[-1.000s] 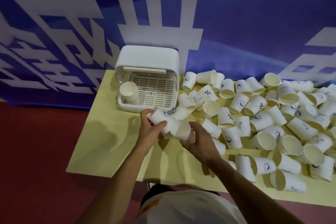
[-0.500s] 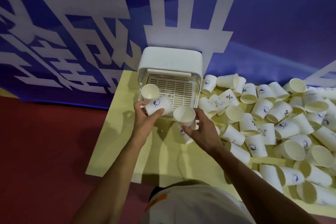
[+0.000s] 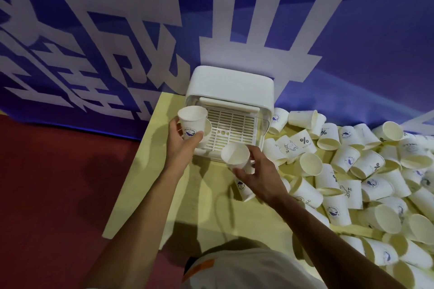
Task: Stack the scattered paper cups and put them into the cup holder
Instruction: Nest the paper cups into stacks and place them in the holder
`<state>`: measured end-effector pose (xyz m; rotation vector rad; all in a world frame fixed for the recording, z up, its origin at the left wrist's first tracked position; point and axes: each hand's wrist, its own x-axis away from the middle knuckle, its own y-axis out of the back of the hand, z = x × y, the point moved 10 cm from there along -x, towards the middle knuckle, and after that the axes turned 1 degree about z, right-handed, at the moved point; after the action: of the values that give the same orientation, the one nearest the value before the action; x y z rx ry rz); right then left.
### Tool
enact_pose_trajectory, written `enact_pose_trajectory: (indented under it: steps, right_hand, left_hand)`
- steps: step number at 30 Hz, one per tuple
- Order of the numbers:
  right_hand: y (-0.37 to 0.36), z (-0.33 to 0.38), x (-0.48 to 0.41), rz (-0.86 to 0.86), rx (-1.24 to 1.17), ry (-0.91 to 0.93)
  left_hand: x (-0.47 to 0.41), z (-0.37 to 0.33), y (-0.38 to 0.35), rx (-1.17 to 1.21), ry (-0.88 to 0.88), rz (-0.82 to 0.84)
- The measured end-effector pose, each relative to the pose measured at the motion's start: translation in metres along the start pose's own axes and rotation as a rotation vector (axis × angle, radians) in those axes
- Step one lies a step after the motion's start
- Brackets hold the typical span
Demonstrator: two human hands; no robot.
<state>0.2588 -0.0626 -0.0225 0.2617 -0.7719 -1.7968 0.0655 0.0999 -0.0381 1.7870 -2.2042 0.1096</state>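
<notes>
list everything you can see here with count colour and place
cup holder: one, white, back of table against banner
cup in holder: at least one, white, holder's left side, mostly hidden
left-hand cup: one, white with blue print, upright, over holder's left side
right-hand cup: one seen, white, before the holder's front
loose cups: dozens, white with blue prints, heaped on table's right
table: one, pale yellow, centre
banner: one, blue with white characters, behind
floor: red, left
shirt: one, white, bottom edge
left hand: one, grips left-hand cup
right hand: one, grips right-hand cup
</notes>
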Motion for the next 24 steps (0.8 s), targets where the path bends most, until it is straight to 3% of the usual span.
enact_pose_trajectory:
  steps: [9, 24]
  right_hand:
    - [-0.008, -0.01, -0.003, 0.025, 0.004, -0.021]
    - [-0.007, -0.016, 0.002, 0.023, -0.008, -0.018]
  left_hand:
    - [-0.017, -0.01, -0.009, -0.149, -0.12, -0.024]
    - [-0.025, 0.01, -0.009, -0.388, -0.116, -0.036]
